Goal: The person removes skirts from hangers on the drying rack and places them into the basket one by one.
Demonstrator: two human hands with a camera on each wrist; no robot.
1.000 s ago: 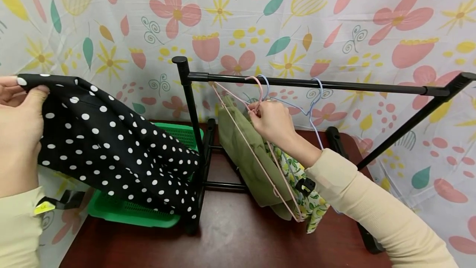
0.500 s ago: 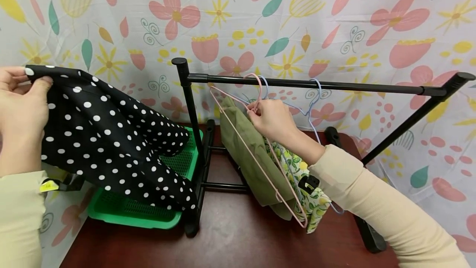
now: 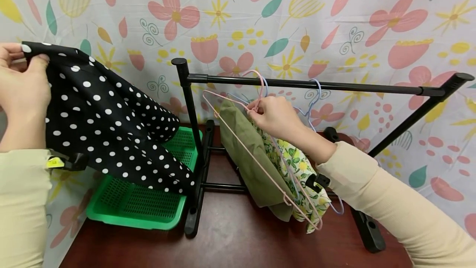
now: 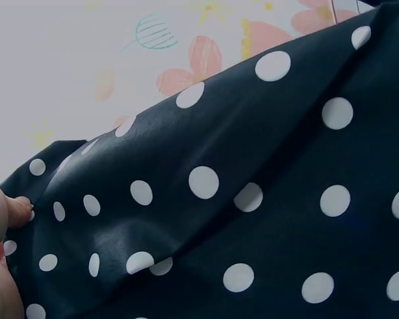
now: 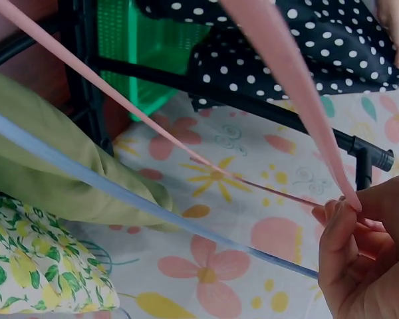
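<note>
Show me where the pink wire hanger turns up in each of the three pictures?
Head view: the pink wire hanger slants down from the black rail at centre, pinched by the right hand.
Left wrist view: not in it.
Right wrist view: the hanger crosses the top.
Shared landmark: black polka-dot cloth.

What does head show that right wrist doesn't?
Head only: left hand pinching the dotted cloth, the whole rail, a second blue hanger.
Right wrist only: close-up of fingers pinching the pink hanger at its neck.
Both: right hand, green basket, olive garment, lemon-print garment.
</note>
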